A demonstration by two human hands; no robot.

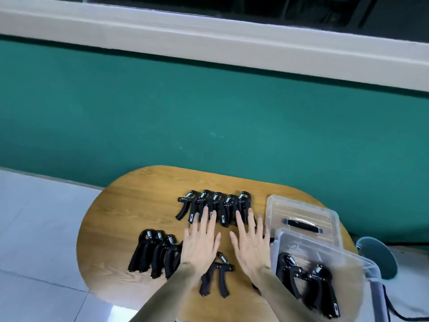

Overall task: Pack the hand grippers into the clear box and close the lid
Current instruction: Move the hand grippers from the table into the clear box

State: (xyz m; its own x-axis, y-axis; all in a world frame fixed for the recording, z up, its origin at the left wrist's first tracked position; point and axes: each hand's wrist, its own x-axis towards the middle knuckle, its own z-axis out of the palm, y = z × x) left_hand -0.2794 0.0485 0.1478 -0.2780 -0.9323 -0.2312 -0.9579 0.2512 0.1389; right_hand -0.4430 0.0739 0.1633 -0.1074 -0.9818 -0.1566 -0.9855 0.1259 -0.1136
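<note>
Black hand grippers lie on an oval wooden table (130, 205). A far row of several grippers (216, 205) sits mid-table, a near-left group (155, 254) lies by the left edge, and a single gripper (217, 277) lies between my forearms. My left hand (200, 240) and my right hand (251, 242) hover flat with fingers spread, fingertips over the near ends of the far row, holding nothing. The clear box (325, 252) stands at the right with two grippers (308, 282) inside. Its clear lid (301, 217), with a black handle, lies behind it.
A green wall band rises behind the table, with a white window sill above. White floor tiles show at the left. A teal round stool (376, 256) stands past the table's right edge, with a dark cord (394, 307) below it.
</note>
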